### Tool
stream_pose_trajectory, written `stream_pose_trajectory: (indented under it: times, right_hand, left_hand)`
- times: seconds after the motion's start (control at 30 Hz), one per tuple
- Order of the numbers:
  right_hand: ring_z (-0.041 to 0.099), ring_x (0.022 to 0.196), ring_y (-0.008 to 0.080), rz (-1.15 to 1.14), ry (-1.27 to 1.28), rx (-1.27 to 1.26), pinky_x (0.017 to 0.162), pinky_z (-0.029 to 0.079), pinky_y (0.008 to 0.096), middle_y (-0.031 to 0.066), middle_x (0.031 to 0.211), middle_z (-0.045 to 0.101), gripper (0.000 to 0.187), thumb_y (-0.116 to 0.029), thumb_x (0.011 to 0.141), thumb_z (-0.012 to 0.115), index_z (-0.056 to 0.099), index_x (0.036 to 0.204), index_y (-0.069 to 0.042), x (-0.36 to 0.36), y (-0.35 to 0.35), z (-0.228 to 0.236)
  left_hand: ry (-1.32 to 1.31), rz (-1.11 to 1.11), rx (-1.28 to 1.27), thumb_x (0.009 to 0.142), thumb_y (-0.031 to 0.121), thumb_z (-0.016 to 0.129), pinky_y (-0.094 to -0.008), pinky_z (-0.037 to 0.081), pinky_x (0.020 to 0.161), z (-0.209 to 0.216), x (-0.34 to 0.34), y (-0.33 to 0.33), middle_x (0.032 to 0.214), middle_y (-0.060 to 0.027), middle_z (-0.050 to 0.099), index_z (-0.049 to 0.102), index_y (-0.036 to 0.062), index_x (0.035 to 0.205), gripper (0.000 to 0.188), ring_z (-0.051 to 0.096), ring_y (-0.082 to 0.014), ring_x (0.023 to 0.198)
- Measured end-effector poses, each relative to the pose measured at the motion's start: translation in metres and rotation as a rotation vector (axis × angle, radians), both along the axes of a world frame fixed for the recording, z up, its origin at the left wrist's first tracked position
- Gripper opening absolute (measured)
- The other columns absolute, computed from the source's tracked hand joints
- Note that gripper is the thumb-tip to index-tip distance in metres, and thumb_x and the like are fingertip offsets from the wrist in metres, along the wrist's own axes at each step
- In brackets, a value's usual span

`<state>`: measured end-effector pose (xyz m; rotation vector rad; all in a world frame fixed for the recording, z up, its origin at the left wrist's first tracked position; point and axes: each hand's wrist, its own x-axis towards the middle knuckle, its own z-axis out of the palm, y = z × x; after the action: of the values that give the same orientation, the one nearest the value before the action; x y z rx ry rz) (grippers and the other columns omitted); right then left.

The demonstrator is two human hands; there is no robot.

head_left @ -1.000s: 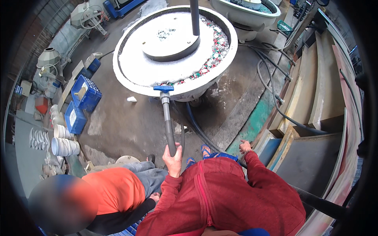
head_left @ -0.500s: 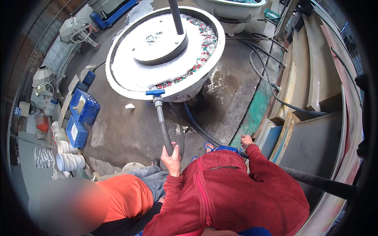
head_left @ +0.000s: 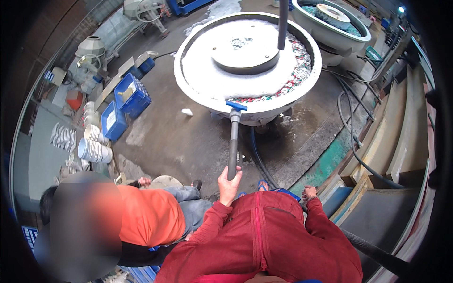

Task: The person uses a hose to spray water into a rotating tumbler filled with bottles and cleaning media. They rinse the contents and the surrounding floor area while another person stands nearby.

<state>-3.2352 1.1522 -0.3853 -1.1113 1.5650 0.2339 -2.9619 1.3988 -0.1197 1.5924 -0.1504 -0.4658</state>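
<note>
While the pipe [head_left: 233,146] fronts the tub's rim [head_left: 264,106], floor [head_left: 172,141] spreads leftward.

So it's a dark red long-sleeved jacket [head_left: 297,240], with a brighter pinkish-red zipper [head_left: 259,231] running down the front, between the two hands. Plain matching sleeves [head_left: 207,225] reach back from the bare left hand [head_left: 229,185] and right hand [head_left: 309,192]. Also blue sandals [head_left: 263,185] between the hands, plus some blue cloth [head_left: 289,193] nearer the right one.

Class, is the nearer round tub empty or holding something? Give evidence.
The tub holds something: white, foam-like material and small red, green and white pieces show inside.
</note>
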Motion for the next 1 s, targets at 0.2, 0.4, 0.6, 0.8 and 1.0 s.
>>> stream_pose_trajectory:
  times: [0.2, 0.4, 0.6, 0.8, 1.0]
  right_hand:
    - [0.054, 0.053, 0.0233, 0.016, -0.006, 0.003, 0.045, 0.044, 0.0361, 0.0132, 0.078, 0.06, 0.041, -0.008, 0.078, 0.045, 0.046, 0.118, -0.01, 0.008, 0.001, 0.006]
    - [0.053, 0.05, 0.0204, 0.069, -0.028, -0.017, 0.042, 0.042, 0.0341, 0.0116, 0.075, 0.058, 0.041, -0.01, 0.078, 0.045, 0.045, 0.118, -0.009, 0.013, -0.003, 0.013]
    - [0.056, 0.054, 0.0208, 0.047, 0.003, -0.031, 0.044, 0.045, 0.0337, 0.012, 0.078, 0.061, 0.042, -0.009, 0.078, 0.044, 0.048, 0.119, -0.012, 0.008, -0.004, 0.022]
    - [0.053, 0.053, 0.0211, 0.007, -0.007, 0.002, 0.043, 0.043, 0.0343, 0.0111, 0.075, 0.058, 0.041, -0.008, 0.079, 0.044, 0.046, 0.12, -0.012, -0.007, -0.005, 0.011]
    - [0.054, 0.053, 0.0242, 0.043, 0.017, -0.009, 0.043, 0.043, 0.0356, 0.0129, 0.075, 0.058, 0.042, -0.008, 0.076, 0.046, 0.046, 0.118, -0.01, -0.008, -0.008, 0.008]
  left_hand:
    - [0.058, 0.003, 0.006, 0.076, 0.003, 0.059, -0.0172, 0.033, 0.05, 0.002, -0.002, 0.0, 0.065, 0.0073, 0.046, 0.057, 0.0055, 0.083, 0.008, 0.04, -0.0006, 0.057]
    - [0.03, 0.015, 0.031, 0.076, 0.003, 0.059, -0.017, 0.033, 0.05, 0.001, -0.003, 0.0, 0.064, 0.007, 0.047, 0.057, 0.0053, 0.082, 0.007, 0.04, -0.0009, 0.057]
    - [-0.034, 0.02, 0.038, 0.076, 0.004, 0.059, -0.018, 0.031, 0.044, 0.0, 0.0, 0.0, 0.06, 0.0067, 0.046, 0.056, 0.0051, 0.083, 0.007, 0.039, -0.0011, 0.051]
    - [0.099, 0.045, -0.055, 0.077, 0.003, 0.059, -0.0176, 0.028, 0.04, -0.001, 0.004, -0.003, 0.058, 0.0072, 0.045, 0.056, 0.0063, 0.085, 0.008, 0.036, -0.0001, 0.045]
    - [0.132, 0.067, -0.034, 0.077, 0.003, 0.058, -0.0171, 0.027, 0.04, -0.001, 0.006, -0.009, 0.058, 0.0079, 0.044, 0.056, 0.0067, 0.085, 0.009, 0.036, 0.0003, 0.046]
